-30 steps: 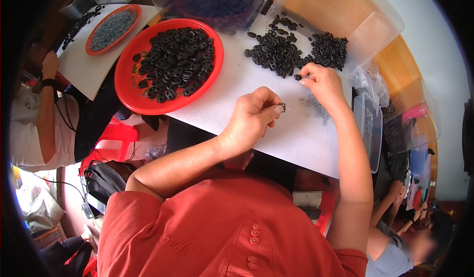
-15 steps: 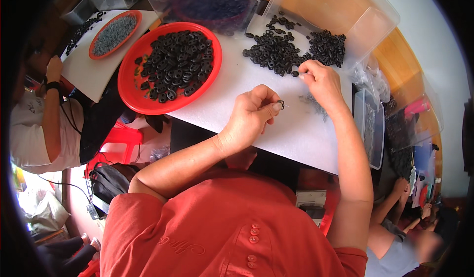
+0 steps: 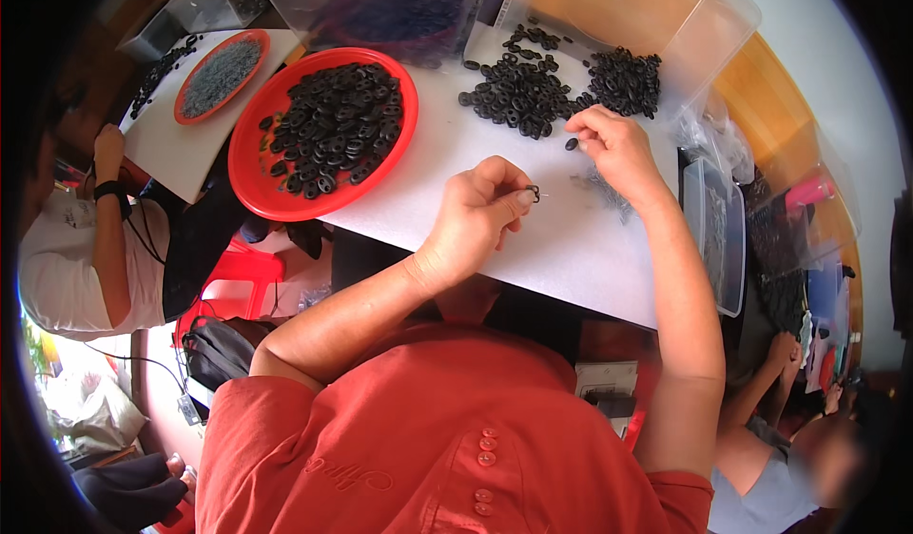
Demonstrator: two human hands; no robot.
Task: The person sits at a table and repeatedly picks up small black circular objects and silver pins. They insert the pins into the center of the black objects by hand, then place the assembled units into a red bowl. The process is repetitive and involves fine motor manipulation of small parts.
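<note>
My left hand (image 3: 480, 213) is closed in a pinch in front of me, over the near part of the white tabletop (image 3: 456, 135). Between its thumb and forefinger is a small black piece with openings (image 3: 534, 194), and a thin metal pin sticks out of it to the right. My right hand (image 3: 616, 154) is bent with its fingertips drawn together, just right of the heap of black oval pieces (image 3: 518, 97). One black oval piece (image 3: 572, 143) lies right at those fingertips; whether they grip it is unclear. Thin metal pins (image 3: 601, 190) lie scattered below that hand.
A red plate (image 3: 243, 168) full of black pieces is at the left. Behind stand a clear bin (image 3: 380, 16) and a tipped clear container (image 3: 709, 49). A clear tray (image 3: 715, 239) borders the right edge. Co-workers sit left (image 3: 100, 258) and right (image 3: 775, 467).
The view has shifted slightly. The black oval piece now lies farther from the heap, at my right fingertips. My left hand still pinches its piece, a little higher, with the pin showing more clearly.
</note>
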